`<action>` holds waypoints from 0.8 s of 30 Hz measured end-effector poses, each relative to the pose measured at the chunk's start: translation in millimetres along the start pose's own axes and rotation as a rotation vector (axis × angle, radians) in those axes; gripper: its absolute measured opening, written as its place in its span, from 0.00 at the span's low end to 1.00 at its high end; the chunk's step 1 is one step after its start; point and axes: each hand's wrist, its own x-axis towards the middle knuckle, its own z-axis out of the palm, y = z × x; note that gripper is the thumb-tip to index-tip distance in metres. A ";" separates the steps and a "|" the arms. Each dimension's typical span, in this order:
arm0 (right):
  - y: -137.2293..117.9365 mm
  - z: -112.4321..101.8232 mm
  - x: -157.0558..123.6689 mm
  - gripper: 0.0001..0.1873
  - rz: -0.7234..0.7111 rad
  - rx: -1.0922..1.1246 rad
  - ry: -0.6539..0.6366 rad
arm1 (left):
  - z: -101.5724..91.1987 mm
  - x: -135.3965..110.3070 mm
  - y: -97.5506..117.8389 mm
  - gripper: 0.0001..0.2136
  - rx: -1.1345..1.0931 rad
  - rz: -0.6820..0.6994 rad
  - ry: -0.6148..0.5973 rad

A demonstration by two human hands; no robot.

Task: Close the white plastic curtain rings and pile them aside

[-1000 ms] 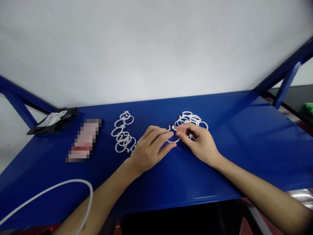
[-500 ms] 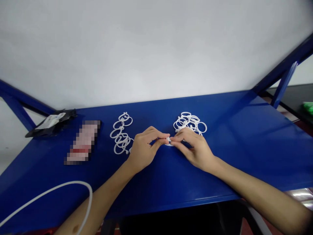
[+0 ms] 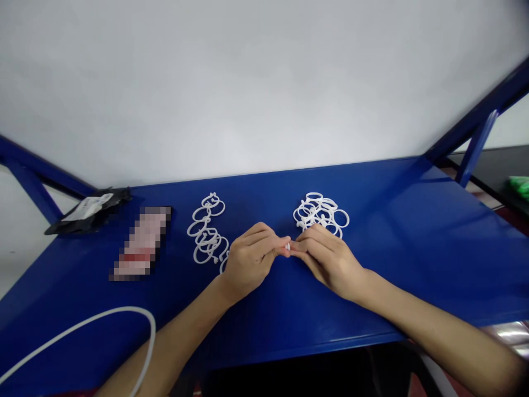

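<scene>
My left hand (image 3: 252,258) and right hand (image 3: 328,258) pinch what looks like one white ring (image 3: 288,247) between them, the ring pile (image 3: 320,211) just beyond my right.

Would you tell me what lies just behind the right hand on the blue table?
A heap of white plastic rings lies behind the right hand; the knuckles cover its near edge. A white piece pinched at its fingertips is mostly hidden.

Bare forearms (image 3: 185,331); left hand (image 3: 249,263), right hand (image 3: 330,260) — both bare
</scene>
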 end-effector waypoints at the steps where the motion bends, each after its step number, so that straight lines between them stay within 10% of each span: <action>1: 0.1 0.7 -0.2 0.05 -0.007 -0.022 0.000 | 0.4 -0.5 -0.4 0.09 0.009 0.009 0.002; 17: 11.2 4.3 1.6 0.04 -0.002 -0.086 0.016 | -3.4 1.5 -7.7 0.04 0.272 0.110 -0.080; 24: 46.6 -11.9 7.8 0.01 0.185 -0.225 0.152 | -34.4 13.2 -32.6 0.11 0.676 -0.206 -0.259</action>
